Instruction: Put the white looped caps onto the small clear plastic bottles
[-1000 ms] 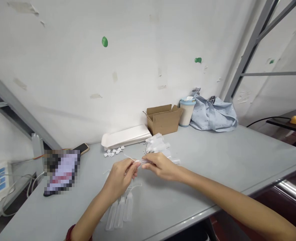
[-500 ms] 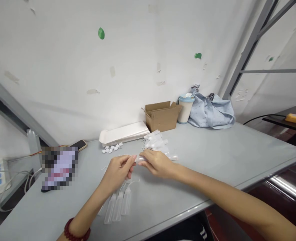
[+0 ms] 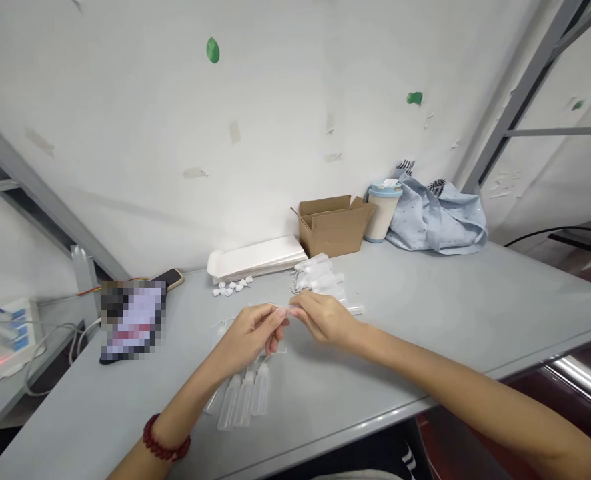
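Note:
My left hand (image 3: 259, 328) and my right hand (image 3: 325, 319) meet above the table, thumbs and fingers pinched together at the tips. Between them is a slim clear plastic tube (image 3: 289, 309), mostly covered by the fingers, so its ends cannot be made out. Below my left hand lie several slim clear plastic bottles (image 3: 245, 400) with thin tails at their tops. Just behind my right hand is a heap of similar clear bottles (image 3: 320, 272). Small white caps (image 3: 231, 287) are scattered beyond my left hand.
Flat white packets (image 3: 258, 259) and an open cardboard box (image 3: 336, 230) stand along the wall. To their right are a lidded cup (image 3: 383, 212) and a light blue cloth bag (image 3: 438, 217). A phone (image 3: 174, 278) and a blurred item lie at left, near a power strip (image 3: 10, 343).
My hands have drawn closer together until the fingertips meet, covering most of the clear tube that showed between them. The whole view has shifted slightly as the head turned left.

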A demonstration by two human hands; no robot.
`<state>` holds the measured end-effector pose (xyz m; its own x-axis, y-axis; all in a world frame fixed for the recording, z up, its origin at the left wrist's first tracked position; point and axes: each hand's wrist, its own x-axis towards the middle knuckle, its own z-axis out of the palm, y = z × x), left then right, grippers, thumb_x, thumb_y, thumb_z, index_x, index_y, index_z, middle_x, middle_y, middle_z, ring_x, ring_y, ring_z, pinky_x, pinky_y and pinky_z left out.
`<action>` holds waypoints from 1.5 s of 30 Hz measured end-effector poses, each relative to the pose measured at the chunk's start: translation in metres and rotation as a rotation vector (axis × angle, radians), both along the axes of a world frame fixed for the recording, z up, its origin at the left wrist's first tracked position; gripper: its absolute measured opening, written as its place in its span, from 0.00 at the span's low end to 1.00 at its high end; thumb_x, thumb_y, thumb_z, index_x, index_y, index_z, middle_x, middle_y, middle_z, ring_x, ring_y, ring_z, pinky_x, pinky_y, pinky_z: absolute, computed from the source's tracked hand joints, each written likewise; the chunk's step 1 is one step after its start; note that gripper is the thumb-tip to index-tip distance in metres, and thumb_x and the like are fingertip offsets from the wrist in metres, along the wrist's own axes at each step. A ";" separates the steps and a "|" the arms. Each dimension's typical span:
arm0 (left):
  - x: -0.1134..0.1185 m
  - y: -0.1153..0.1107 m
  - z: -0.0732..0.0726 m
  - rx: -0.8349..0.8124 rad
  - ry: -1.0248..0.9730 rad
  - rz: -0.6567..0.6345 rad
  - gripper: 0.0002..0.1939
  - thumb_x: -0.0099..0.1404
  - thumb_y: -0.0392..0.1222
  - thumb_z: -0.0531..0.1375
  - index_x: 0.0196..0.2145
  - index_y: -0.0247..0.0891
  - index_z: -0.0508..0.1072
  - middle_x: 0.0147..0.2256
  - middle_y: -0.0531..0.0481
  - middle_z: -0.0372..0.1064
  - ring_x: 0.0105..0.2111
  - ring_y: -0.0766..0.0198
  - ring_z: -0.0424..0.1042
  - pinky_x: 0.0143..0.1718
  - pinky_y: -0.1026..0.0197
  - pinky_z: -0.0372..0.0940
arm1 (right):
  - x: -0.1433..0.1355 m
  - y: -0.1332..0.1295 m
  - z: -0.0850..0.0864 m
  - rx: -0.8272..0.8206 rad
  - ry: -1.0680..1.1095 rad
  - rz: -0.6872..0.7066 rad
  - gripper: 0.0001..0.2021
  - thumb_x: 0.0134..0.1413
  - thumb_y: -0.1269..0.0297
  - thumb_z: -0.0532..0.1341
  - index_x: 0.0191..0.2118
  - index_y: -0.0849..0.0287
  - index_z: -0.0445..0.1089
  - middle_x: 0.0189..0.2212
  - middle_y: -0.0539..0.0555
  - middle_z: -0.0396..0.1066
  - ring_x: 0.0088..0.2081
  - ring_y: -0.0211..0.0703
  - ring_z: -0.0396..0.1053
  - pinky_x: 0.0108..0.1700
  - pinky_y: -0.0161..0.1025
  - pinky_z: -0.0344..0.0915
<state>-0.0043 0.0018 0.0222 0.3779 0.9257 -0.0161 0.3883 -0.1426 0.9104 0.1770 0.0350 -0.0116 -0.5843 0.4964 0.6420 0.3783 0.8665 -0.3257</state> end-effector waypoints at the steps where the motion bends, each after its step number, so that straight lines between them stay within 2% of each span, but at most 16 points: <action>1: 0.000 0.000 0.000 -0.004 -0.015 -0.001 0.21 0.65 0.53 0.49 0.22 0.36 0.66 0.18 0.55 0.62 0.18 0.68 0.64 0.23 0.65 0.61 | 0.001 0.001 -0.002 0.097 -0.034 -0.009 0.20 0.67 0.58 0.40 0.35 0.63 0.63 0.26 0.56 0.64 0.26 0.40 0.59 0.27 0.35 0.55; 4: 0.002 -0.002 0.001 0.026 -0.004 0.000 0.22 0.65 0.52 0.50 0.19 0.36 0.63 0.16 0.56 0.60 0.17 0.69 0.63 0.23 0.65 0.60 | 0.004 0.003 0.000 0.191 -0.104 -0.008 0.20 0.66 0.56 0.41 0.36 0.64 0.63 0.25 0.56 0.63 0.26 0.41 0.59 0.26 0.36 0.53; 6: 0.003 -0.004 0.001 0.102 0.036 0.020 0.21 0.65 0.51 0.50 0.18 0.37 0.61 0.15 0.56 0.59 0.17 0.69 0.62 0.23 0.66 0.59 | 0.004 0.001 0.006 0.053 -0.075 0.037 0.20 0.66 0.54 0.41 0.35 0.63 0.63 0.26 0.56 0.62 0.27 0.41 0.59 0.27 0.36 0.54; 9: 0.005 -0.007 -0.003 0.289 0.139 0.052 0.20 0.66 0.47 0.49 0.19 0.38 0.61 0.16 0.56 0.59 0.18 0.69 0.61 0.21 0.67 0.57 | 0.004 -0.001 0.015 -0.458 0.067 0.151 0.20 0.64 0.51 0.44 0.28 0.60 0.60 0.22 0.50 0.58 0.23 0.36 0.55 0.26 0.35 0.54; 12: 0.005 -0.009 -0.005 0.470 0.253 0.015 0.17 0.66 0.44 0.49 0.21 0.38 0.65 0.17 0.54 0.61 0.19 0.68 0.61 0.21 0.67 0.55 | 0.003 -0.002 0.021 -1.056 0.168 0.281 0.22 0.60 0.47 0.48 0.23 0.58 0.54 0.18 0.43 0.45 0.18 0.31 0.44 0.19 0.32 0.46; 14: 0.006 -0.010 -0.006 0.529 0.271 0.002 0.16 0.66 0.43 0.49 0.24 0.38 0.69 0.18 0.54 0.62 0.20 0.68 0.61 0.22 0.67 0.56 | 0.003 -0.003 0.021 -1.243 0.194 0.299 0.22 0.59 0.47 0.49 0.23 0.58 0.53 0.17 0.41 0.41 0.16 0.30 0.40 0.18 0.31 0.42; 16: 0.007 -0.011 -0.006 0.488 0.241 0.022 0.16 0.66 0.44 0.50 0.24 0.37 0.69 0.18 0.54 0.61 0.20 0.68 0.60 0.22 0.67 0.56 | 0.002 -0.004 0.020 -1.150 0.218 0.232 0.21 0.60 0.49 0.48 0.22 0.57 0.51 0.16 0.42 0.41 0.17 0.31 0.42 0.19 0.32 0.43; 20: 0.008 -0.009 -0.004 0.192 0.103 0.055 0.21 0.66 0.50 0.49 0.19 0.37 0.62 0.16 0.56 0.59 0.18 0.69 0.61 0.22 0.66 0.59 | 0.001 -0.005 0.014 -0.500 0.146 0.071 0.20 0.65 0.55 0.43 0.22 0.58 0.51 0.19 0.47 0.51 0.22 0.35 0.51 0.26 0.35 0.52; 23: 0.006 -0.007 -0.002 0.061 0.023 0.027 0.23 0.66 0.52 0.48 0.18 0.37 0.62 0.16 0.56 0.59 0.17 0.69 0.62 0.25 0.65 0.61 | 0.001 -0.003 0.005 -0.158 0.025 0.049 0.19 0.66 0.59 0.39 0.26 0.58 0.56 0.22 0.51 0.57 0.24 0.37 0.54 0.28 0.36 0.53; 26: 0.005 -0.006 -0.001 0.084 0.044 -0.035 0.22 0.65 0.51 0.50 0.17 0.38 0.61 0.14 0.56 0.58 0.18 0.68 0.61 0.25 0.64 0.61 | 0.002 -0.001 -0.004 0.031 -0.085 -0.005 0.21 0.66 0.58 0.36 0.26 0.58 0.57 0.22 0.53 0.59 0.24 0.39 0.54 0.26 0.36 0.51; 28: 0.005 -0.007 -0.002 0.179 0.092 -0.057 0.21 0.66 0.48 0.50 0.17 0.38 0.60 0.15 0.56 0.58 0.19 0.68 0.61 0.24 0.65 0.58 | 0.001 -0.001 -0.007 0.040 -0.124 -0.051 0.22 0.66 0.57 0.36 0.26 0.58 0.57 0.21 0.53 0.57 0.23 0.39 0.52 0.25 0.37 0.50; 33: 0.005 -0.009 -0.009 0.519 0.344 -0.062 0.21 0.68 0.42 0.48 0.17 0.38 0.57 0.16 0.56 0.56 0.18 0.69 0.57 0.23 0.64 0.53 | -0.002 -0.002 0.004 -0.360 -0.044 -0.061 0.19 0.65 0.58 0.40 0.23 0.57 0.52 0.18 0.48 0.52 0.20 0.35 0.49 0.25 0.35 0.49; 36: 0.005 -0.010 -0.015 0.687 0.471 -0.087 0.18 0.69 0.40 0.47 0.21 0.38 0.62 0.18 0.55 0.58 0.19 0.68 0.57 0.23 0.63 0.51 | 0.001 0.000 0.016 -0.790 -0.047 0.067 0.20 0.64 0.57 0.44 0.21 0.57 0.50 0.16 0.46 0.50 0.19 0.33 0.50 0.22 0.32 0.51; 40: 0.007 -0.013 -0.020 0.886 0.559 -0.117 0.16 0.70 0.39 0.46 0.26 0.37 0.65 0.22 0.51 0.63 0.20 0.65 0.60 0.22 0.63 0.51 | 0.009 0.005 0.023 -1.378 -0.054 0.194 0.19 0.61 0.50 0.49 0.24 0.57 0.52 0.14 0.41 0.42 0.15 0.29 0.41 0.15 0.28 0.41; 43: 0.009 -0.013 -0.021 0.943 0.575 -0.135 0.16 0.70 0.40 0.45 0.28 0.36 0.66 0.24 0.49 0.65 0.21 0.64 0.63 0.23 0.63 0.53 | 0.010 0.007 0.024 -1.552 -0.059 0.234 0.19 0.59 0.49 0.52 0.24 0.58 0.55 0.13 0.39 0.38 0.15 0.28 0.36 0.14 0.27 0.35; 45: 0.007 -0.008 -0.020 0.896 0.566 -0.109 0.16 0.70 0.41 0.45 0.30 0.36 0.67 0.25 0.49 0.67 0.22 0.64 0.64 0.23 0.63 0.54 | 0.008 0.008 0.023 -1.556 -0.013 0.212 0.19 0.59 0.50 0.52 0.24 0.59 0.57 0.14 0.39 0.39 0.15 0.28 0.35 0.15 0.27 0.35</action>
<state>0.0030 -0.0063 0.0023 0.6104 0.6485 0.4547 0.6665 -0.7308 0.1475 0.1854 0.0432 0.0112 -0.7275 0.5520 -0.4074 0.3080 -0.2678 -0.9129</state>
